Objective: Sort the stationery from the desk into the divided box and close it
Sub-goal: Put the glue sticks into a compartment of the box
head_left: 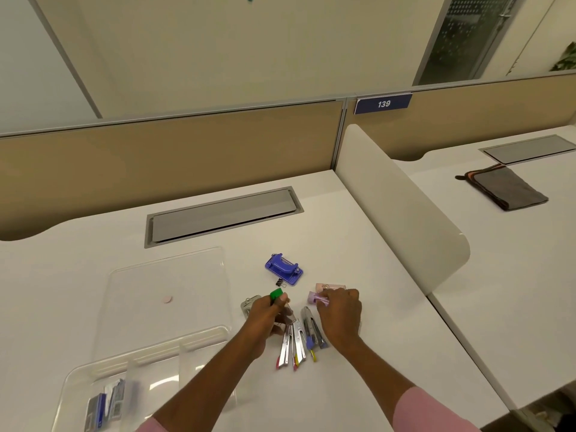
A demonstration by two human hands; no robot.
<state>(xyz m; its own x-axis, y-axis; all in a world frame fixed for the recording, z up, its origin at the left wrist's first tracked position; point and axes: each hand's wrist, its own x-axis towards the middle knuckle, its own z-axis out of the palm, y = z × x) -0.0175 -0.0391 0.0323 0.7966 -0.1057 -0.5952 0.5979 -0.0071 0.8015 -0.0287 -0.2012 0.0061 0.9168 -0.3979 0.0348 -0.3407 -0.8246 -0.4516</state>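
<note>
A clear divided box point(93, 371) lies open at the lower left, its lid point(165, 275) flat behind it, with staple boxes point(106, 406) in the left compartment. My left hand point(268, 316) is shut on a green-capped item point(276, 295). My right hand point(339, 310) is shut on a small purple item point(316, 298). Between my hands lie several metal staplers point(296, 344) with coloured tips. A blue hole punch point(283, 269) and a black binder clip point(279, 282) sit just behind. A pink item point(330, 286) lies by my right hand.
A grey cable flap point(223, 213) is set into the desk behind. A white rounded divider point(402, 207) bounds the desk on the right. A folded grey cloth point(511, 190) lies on the neighbouring desk. A metal item point(247, 305) peeks out left of my left hand.
</note>
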